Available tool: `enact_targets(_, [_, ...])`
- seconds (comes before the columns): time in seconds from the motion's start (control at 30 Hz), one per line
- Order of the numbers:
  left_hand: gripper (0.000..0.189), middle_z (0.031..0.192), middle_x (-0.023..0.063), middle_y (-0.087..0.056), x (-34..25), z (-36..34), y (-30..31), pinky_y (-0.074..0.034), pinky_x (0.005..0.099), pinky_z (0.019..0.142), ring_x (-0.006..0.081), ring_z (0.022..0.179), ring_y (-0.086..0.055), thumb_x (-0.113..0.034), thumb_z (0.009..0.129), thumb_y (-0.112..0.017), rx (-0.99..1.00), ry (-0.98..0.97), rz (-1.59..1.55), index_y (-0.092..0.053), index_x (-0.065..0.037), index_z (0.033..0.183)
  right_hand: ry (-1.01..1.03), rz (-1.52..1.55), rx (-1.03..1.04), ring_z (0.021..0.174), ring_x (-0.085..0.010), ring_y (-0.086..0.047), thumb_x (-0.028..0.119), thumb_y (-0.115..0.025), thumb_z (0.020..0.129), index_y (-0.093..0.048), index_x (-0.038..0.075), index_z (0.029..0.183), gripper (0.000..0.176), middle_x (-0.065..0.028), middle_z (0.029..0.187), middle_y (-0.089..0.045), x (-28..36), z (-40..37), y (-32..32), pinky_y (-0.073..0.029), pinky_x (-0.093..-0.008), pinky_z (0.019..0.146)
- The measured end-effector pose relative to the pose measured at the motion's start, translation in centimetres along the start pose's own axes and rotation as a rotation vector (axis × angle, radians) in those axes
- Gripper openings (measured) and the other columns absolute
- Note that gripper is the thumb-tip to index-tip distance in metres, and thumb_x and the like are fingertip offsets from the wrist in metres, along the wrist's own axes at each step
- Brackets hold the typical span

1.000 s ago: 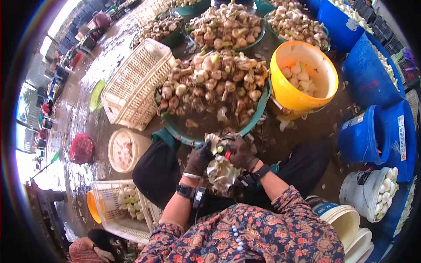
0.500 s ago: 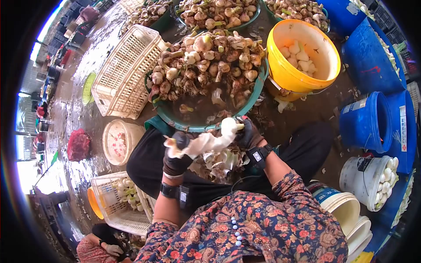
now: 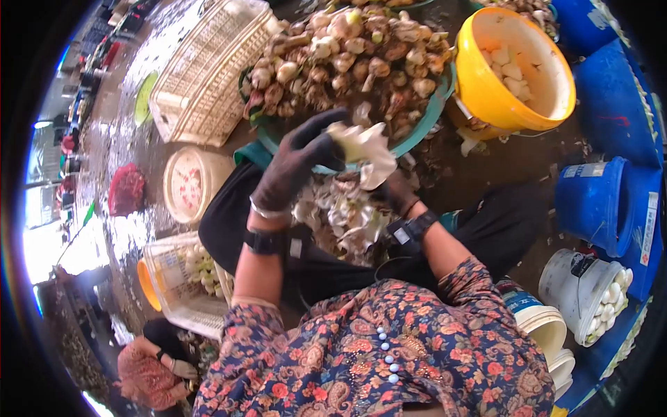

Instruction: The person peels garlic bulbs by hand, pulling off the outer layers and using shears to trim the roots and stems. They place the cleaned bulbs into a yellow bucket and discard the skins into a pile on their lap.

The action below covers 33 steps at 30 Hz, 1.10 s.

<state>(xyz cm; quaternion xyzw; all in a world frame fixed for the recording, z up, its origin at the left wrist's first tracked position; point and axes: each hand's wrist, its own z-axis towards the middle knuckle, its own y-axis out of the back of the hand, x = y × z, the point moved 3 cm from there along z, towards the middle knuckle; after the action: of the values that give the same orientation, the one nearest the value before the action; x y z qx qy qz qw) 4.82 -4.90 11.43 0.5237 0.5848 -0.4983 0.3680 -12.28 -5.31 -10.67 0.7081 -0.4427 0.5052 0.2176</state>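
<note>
My left hand (image 3: 295, 163), in a dark glove, is raised over my lap. Its thumb and forefinger are around one end of a piece of pale garlic skin (image 3: 368, 149). My right hand (image 3: 398, 192), gloved too, is at the skin's lower right end; its fingers look curled, and what they hold is hidden behind the skin and in shadow. Beneath both hands lies a pile of loose garlic skins (image 3: 340, 219). Just beyond them stands a green basin (image 3: 445, 97) heaped with unpeeled garlic bulbs (image 3: 347, 59).
A yellow bucket (image 3: 479, 76) with peeled garlic stands right of the basin. White plastic crates (image 3: 208, 73) and a white bucket (image 3: 215, 174) are on the left. Blue buckets (image 3: 590, 205) and a white pail (image 3: 573, 285) of garlic stand right. Another person (image 3: 149, 368) sits lower left.
My left hand has moved up and forward and is more spread. The white bulb seen in my right hand is now out of sight, with skin in front. The view has shifted.
</note>
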Motion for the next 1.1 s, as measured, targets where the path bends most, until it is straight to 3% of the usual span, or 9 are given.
enact_targets(0.03, [0.041,0.091,0.0095,-0.064,1.1,0.7,2.1,-0.049,0.0269,0.071,0.0138,0.078,-0.058,-0.020,0.084,-0.065,-0.082,-0.059,0.395,-0.054,-0.002,0.119,0.044,0.066,-0.200,0.066,-0.0203,-0.061,0.014,-0.049,0.088,-0.063,-0.001,0.095,0.021,-0.0038,0.084,-0.066,-1.5,1.0,0.3,-0.049,-0.0329,0.061])
enact_targets(0.07, [0.041,0.094,0.0097,-0.065,1.3,0.7,3.5,-0.049,0.0273,0.072,0.0139,0.081,-0.060,-0.018,0.082,-0.067,-0.155,-0.119,0.790,-0.055,-0.002,0.118,0.638,-0.554,-0.208,0.062,-0.0173,-0.059,0.014,-0.051,0.086,-0.065,0.001,0.088,0.019,-0.0066,0.078,-0.066,0.1,1.0,0.3,-0.047,-0.0314,0.057])
enact_targets(0.17, [0.030,0.093,0.0100,-0.066,-0.8,-1.3,6.9,-0.048,0.0265,0.075,0.0137,0.085,-0.061,-0.014,0.083,-0.066,-0.433,-0.103,0.685,-0.061,-0.001,0.109,-0.201,-0.028,-0.053,0.062,-0.0148,-0.058,0.020,-0.057,0.080,-0.064,0.000,0.081,0.021,-0.0132,0.070,-0.064,1.1,-0.7,-2.1,-0.044,-0.0321,0.056])
enact_targets(0.47, [0.030,0.095,0.0058,-0.063,-1.8,-15.2,24.4,-0.048,0.0238,0.062,0.0127,0.075,-0.061,-0.022,0.089,-0.058,-1.184,-0.079,0.479,-0.058,-0.003,0.112,0.072,-0.769,0.357,0.088,-0.0375,-0.061,0.021,-0.057,0.075,-0.065,0.002,0.090,0.026,-0.0220,0.090,-0.064,0.4,6.3,-13.6,-0.047,-0.0443,0.077])
enact_targets(0.6, [0.026,0.089,0.0053,-0.064,9.6,-17.5,27.3,-0.047,0.0260,0.065,0.0125,0.076,-0.060,-0.024,0.089,-0.059,-0.974,0.379,0.356,-0.062,-0.002,0.103,-0.095,-0.924,0.547,0.095,-0.0374,-0.059,0.026,-0.061,0.073,-0.060,0.001,0.105,0.041,-0.0254,0.099,-0.061,-4.1,9.6,-18.0,-0.046,-0.0436,0.081])
enact_targets(0.7, [0.035,0.084,0.0071,-0.063,18.9,-15.0,25.4,-0.048,0.0340,0.073,0.0224,0.079,-0.060,-0.031,0.086,-0.061,-0.677,0.309,0.697,-0.059,-0.002,0.105,0.012,-1.081,0.466,0.098,-0.0337,-0.059,0.027,-0.065,0.070,-0.054,0.003,0.116,0.052,-0.0197,0.104,-0.060,-8.8,10.6,-19.4,-0.047,-0.0412,0.082])
enact_targets(0.83, [0.038,0.085,0.0074,-0.063,28.1,-12.2,23.7,-0.049,0.0335,0.072,0.0221,0.079,-0.060,-0.033,0.085,-0.061,-0.842,0.726,0.581,-0.058,-0.002,0.106,-0.073,-1.202,0.485,0.098,-0.0316,-0.059,0.026,-0.065,0.070,-0.058,0.005,0.112,0.048,-0.0170,0.105,-0.060,-11.6,9.8,-18.6,-0.047,-0.0396,0.082])
enact_targets(0.9, [0.039,0.086,0.0075,-0.063,30.6,-11.0,23.7,-0.049,0.0332,0.071,0.0219,0.080,-0.060,-0.033,0.085,-0.061,-0.934,0.819,0.536,-0.058,-0.002,0.107,0.212,-1.078,0.355,0.087,-0.0330,-0.063,0.027,-0.066,0.071,-0.065,0.005,0.092,0.031,-0.0179,0.091,-0.064,-11.9,8.9,-18.2,-0.049,-0.0411,0.077])
enact_targets(1.1, [0.043,0.087,0.0080,-0.062,32.6,-10.5,25.4,-0.049,0.0324,0.070,0.0214,0.081,-0.060,-0.035,0.084,-0.062,-1.161,0.744,0.197,-0.056,-0.002,0.110,0.306,-0.919,0.456,0.084,-0.0373,-0.062,0.022,-0.064,0.069,-0.062,-0.001,0.091,0.031,-0.0225,0.088,-0.063,-19.0,8.4,-16.7,-0.049,-0.0423,0.075])
